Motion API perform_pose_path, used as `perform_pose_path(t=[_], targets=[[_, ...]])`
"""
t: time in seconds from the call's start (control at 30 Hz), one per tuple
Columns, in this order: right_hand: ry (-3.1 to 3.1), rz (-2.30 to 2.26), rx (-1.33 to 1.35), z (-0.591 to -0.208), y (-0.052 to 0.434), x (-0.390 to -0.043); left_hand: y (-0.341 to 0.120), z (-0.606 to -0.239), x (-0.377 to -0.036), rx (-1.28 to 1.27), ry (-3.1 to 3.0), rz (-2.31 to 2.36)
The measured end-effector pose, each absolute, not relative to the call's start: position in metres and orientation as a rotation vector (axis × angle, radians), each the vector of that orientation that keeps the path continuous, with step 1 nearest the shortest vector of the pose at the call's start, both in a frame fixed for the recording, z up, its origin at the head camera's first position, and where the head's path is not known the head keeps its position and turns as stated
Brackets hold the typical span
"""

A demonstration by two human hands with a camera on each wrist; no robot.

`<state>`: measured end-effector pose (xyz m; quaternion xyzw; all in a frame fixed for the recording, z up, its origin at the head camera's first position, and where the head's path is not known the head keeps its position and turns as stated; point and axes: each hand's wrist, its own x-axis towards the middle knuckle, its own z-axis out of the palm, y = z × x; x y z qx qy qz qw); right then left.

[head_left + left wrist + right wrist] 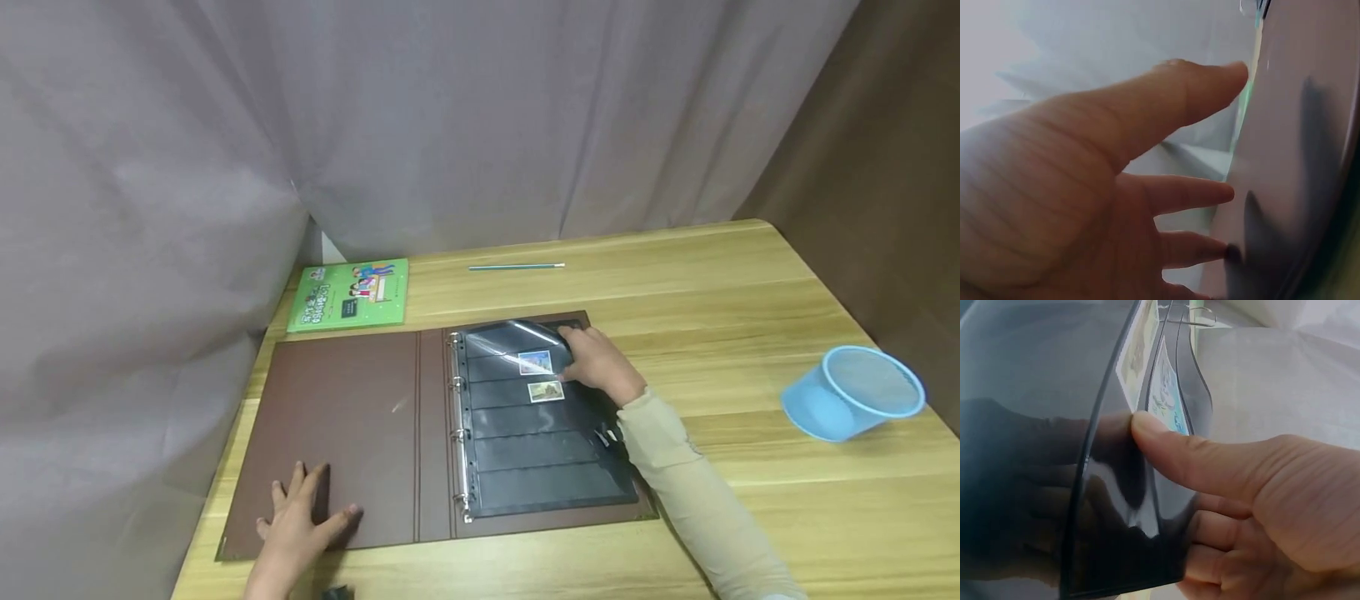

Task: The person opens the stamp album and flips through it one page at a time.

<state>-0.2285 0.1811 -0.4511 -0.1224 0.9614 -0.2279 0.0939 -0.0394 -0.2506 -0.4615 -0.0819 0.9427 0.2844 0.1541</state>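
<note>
I see the right hand [596, 360] pinching the upper right corner of the clear stamp page [536, 417], thumb on top, curling it toward the binder rings [457, 433]; the page's long axis runs away from me. The left hand [303, 517] lies flat, fingers spread, on the brown cover [337, 417] (well left of the 2 stamps [540, 377]).

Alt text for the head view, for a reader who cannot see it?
A right hand lifts a clear stamp page in an open brown binder while the left hand presses the cover flat on a wooden table.
</note>
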Motion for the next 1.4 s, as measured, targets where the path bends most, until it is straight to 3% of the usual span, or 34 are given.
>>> perform_pose_path(t=[1.0, 1.2, 1.4], targets=[[2.757, -0.926, -0.523, -0.402, 0.204, -0.225, -0.187, -0.461, -0.036, -0.092, 2.767, 0.830], [2.675, -1.084, -0.607, -0.394, 0.213, -0.210, -0.181, -0.465, -0.037, -0.103, 2.790, 0.757], [2.484, -1.276, -0.525, -0.381, 0.216, -0.187, -0.180, -0.465, -0.036, -0.101, 2.801, 0.750]])
